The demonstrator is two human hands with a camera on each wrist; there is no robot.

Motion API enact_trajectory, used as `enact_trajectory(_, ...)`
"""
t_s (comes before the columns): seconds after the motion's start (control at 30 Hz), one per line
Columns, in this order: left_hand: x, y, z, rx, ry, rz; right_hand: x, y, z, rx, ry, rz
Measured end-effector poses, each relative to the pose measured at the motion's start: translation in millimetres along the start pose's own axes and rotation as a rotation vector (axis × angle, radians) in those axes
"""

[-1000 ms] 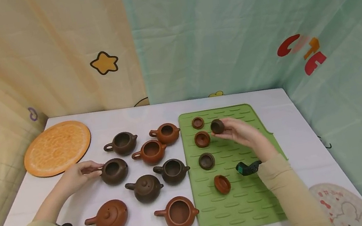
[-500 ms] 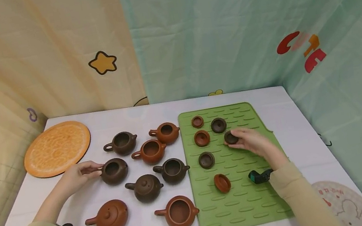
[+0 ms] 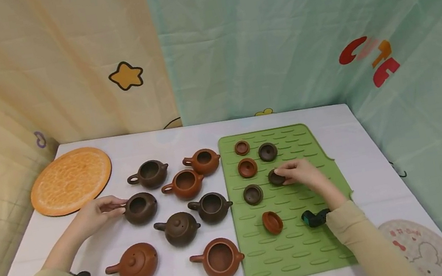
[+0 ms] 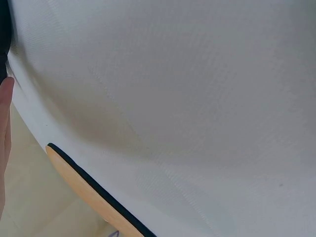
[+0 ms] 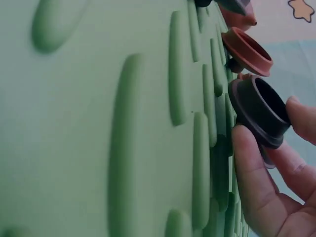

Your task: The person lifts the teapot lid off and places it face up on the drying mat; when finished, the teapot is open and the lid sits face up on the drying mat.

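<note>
In the head view my left hand (image 3: 99, 216) pinches a dark brown lidless teapot (image 3: 141, 208) at its left side, where its handle is hidden behind my fingers. On the green mat my right hand (image 3: 300, 174) pinches a small dark teapot lid (image 3: 276, 177) between thumb and fingers. The right wrist view shows this dark lid (image 5: 244, 106) hollow side up, low over the mat. Around it sit other upturned lids: a dark one (image 3: 268, 152) behind, a reddish one (image 3: 247, 168) and a dark one (image 3: 253, 194) to its left. Closer to me, a red-brown lid (image 3: 272, 222) lies tilted.
Several brown and reddish teapots stand left of the green mat (image 3: 305, 261), including a lidded dark one (image 3: 180, 229) and a lidded red one (image 3: 138, 264). An orange round mat (image 3: 71, 181) lies back left. A pale round mat (image 3: 422, 248) is at front right.
My right hand has carried the dark lid from the back of the mat toward me and lowered it. A second dark lid now shows behind it. My left hand has stayed in place.
</note>
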State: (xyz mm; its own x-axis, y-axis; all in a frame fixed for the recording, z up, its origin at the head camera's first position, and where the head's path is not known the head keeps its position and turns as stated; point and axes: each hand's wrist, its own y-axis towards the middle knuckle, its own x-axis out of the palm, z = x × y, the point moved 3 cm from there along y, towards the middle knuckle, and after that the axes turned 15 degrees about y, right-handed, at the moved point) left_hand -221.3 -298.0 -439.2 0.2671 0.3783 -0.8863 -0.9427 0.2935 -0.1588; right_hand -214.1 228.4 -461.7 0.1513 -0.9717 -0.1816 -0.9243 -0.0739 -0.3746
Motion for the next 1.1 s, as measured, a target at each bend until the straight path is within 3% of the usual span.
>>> enact_trajectory(0.23, 0.4, 0.1, -1.8, -0.005, 0.009, 0.005, 1, 2.4, 7, 0.031, -0.043, 0.012)
enact_trajectory(0.7, 1.5, -2.9, 0.9, 0.002, -0.001, 0.044, -1, 1.0, 3, -0.006, -0.162, 0.050)
enact_trajectory(0.93, 0.5, -8.1, 2.7, -0.022, 0.038, 0.073, 4, -1.2, -16, -0.099, -0.275, 0.072)
enact_trajectory(1.1, -11.0, -25.6, 3.5, -0.022, 0.054, 0.121, 22, -5.5, -42, -0.198, -0.310, 0.056)
